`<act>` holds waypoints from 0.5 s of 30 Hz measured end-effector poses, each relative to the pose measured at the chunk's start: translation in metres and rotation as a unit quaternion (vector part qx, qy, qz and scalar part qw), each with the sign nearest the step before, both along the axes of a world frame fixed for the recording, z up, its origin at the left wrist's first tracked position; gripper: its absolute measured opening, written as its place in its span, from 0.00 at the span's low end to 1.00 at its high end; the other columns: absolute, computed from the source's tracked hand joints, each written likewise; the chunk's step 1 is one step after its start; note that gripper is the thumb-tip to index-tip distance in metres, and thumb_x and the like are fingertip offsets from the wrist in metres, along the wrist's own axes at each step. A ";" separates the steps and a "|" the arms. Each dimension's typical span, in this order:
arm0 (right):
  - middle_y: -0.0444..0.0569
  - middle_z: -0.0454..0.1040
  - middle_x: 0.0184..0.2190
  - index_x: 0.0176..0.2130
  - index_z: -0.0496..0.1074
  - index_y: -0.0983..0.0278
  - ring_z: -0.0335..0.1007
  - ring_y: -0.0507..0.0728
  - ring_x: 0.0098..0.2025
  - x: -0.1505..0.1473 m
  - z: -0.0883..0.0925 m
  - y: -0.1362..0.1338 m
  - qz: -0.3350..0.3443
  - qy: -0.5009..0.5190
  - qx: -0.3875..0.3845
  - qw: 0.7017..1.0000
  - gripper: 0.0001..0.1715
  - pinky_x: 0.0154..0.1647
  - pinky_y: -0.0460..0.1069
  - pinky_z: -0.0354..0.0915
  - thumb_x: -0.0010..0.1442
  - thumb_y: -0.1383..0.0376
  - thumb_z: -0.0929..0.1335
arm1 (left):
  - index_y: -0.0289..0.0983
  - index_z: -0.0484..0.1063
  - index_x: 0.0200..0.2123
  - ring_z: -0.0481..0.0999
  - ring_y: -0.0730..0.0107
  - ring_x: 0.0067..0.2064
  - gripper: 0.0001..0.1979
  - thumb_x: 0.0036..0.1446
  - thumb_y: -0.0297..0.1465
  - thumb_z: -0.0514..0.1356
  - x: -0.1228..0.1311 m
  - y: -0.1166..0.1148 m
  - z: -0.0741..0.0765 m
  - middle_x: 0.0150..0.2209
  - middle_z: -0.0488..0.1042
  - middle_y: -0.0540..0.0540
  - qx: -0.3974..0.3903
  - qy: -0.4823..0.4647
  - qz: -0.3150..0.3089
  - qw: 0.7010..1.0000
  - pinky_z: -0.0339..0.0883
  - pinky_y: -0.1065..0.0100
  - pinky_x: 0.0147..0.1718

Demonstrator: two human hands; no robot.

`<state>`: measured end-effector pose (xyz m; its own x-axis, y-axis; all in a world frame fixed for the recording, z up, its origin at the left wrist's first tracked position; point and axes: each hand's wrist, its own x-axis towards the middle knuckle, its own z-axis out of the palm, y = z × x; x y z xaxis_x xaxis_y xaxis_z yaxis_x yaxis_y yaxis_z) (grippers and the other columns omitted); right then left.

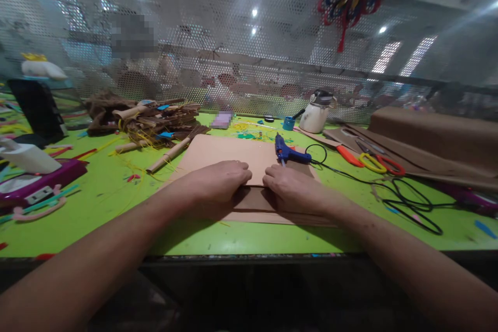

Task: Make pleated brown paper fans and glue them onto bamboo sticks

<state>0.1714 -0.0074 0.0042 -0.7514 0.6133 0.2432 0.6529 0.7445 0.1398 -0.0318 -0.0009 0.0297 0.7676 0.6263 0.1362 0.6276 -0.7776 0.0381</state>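
Observation:
A tan sheet of card or paper [225, 153] lies flat on the green table [97, 202], with a darker brown layer under its near edge. My left hand [216, 182] and my right hand [290, 187] rest side by side on that near edge. The fingers of both are curled down and pressed on the sheet's fold or edge. A blue glue gun [286, 151] lies just beyond my right hand, its black cord [404, 202] trailing off to the right.
Scissors with orange, yellow and red handles [369, 161] lie at right beside stacked brown sheets [431, 137]. A pile of brown sticks and rolled paper tubes [148, 119] sits at back left. A white jug [317, 111], a small blue cup [288, 123] and a purple tray [39, 181] stand around. A perforated screen closes the back.

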 end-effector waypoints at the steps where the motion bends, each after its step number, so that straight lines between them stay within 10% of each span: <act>1: 0.50 0.66 0.28 0.29 0.65 0.66 0.58 0.54 0.30 0.000 0.000 -0.001 -0.002 0.000 0.003 1.000 0.07 0.31 0.49 0.51 0.57 0.65 0.62 | 0.34 0.68 0.27 0.62 0.69 0.27 0.11 0.55 0.32 0.49 0.000 0.000 -0.001 0.28 0.67 0.44 0.008 0.005 -0.008 1.000 0.54 0.68 0.27; 15: 0.52 0.64 0.27 0.27 0.65 0.67 0.55 0.56 0.31 -0.013 0.004 -0.007 -0.024 0.048 0.098 0.994 0.05 0.32 0.50 0.52 0.53 0.69 0.61 | 0.33 0.68 0.23 0.60 0.73 0.25 0.21 0.56 0.41 0.44 -0.005 0.040 -0.004 0.22 0.66 0.49 -0.207 -0.129 0.089 0.966 0.52 0.71 0.24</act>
<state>0.1588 -0.0144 0.0084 -0.6903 0.5818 0.4301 0.7041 0.6768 0.2147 -0.0368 0.0386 0.0254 0.6163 0.7873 0.0193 0.6780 -0.5429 0.4955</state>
